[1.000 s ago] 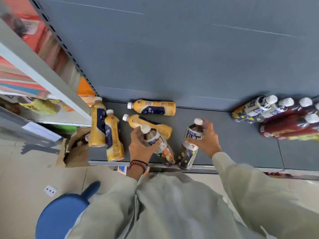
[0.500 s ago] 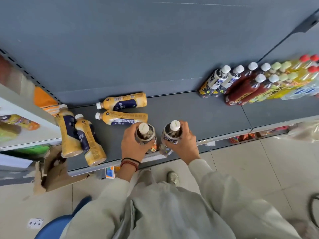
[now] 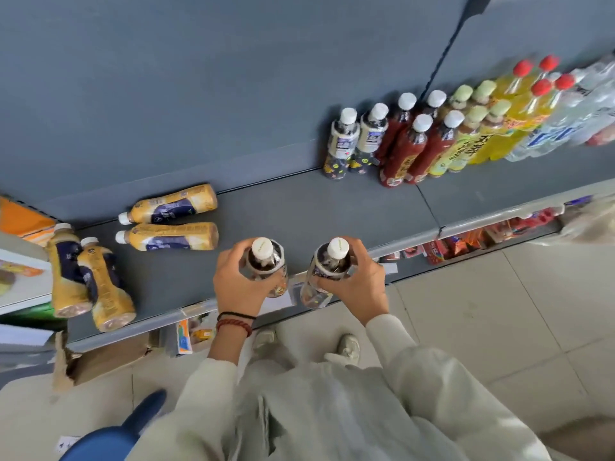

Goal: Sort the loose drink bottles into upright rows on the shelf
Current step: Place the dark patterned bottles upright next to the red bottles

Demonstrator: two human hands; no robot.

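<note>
My left hand (image 3: 238, 284) grips a dark white-capped bottle (image 3: 264, 257) upright over the front of the grey shelf (image 3: 316, 207). My right hand (image 3: 357, 282) holds a second dark white-capped bottle (image 3: 332, 261) upright beside it, near the shelf's front edge. Two yellow bottles (image 3: 173, 236) lie on their sides at the back left. Two more yellow bottles (image 3: 86, 281) stand at the far left. Upright rows (image 3: 432, 138) of dark, red, green-capped, yellow and clear bottles fill the back right.
A torn cardboard box (image 3: 100, 357) sits below the shelf edge at the left. A blue stool (image 3: 109, 437) is on the floor behind me. Snack packets (image 3: 466, 241) fill the lower shelf at the right. Bare shelf lies between the lying yellow bottles and the upright rows.
Both hands lifted the two dark bottles from a slant on the shelf to upright. The view has swung right, bringing the upright rows into sight.
</note>
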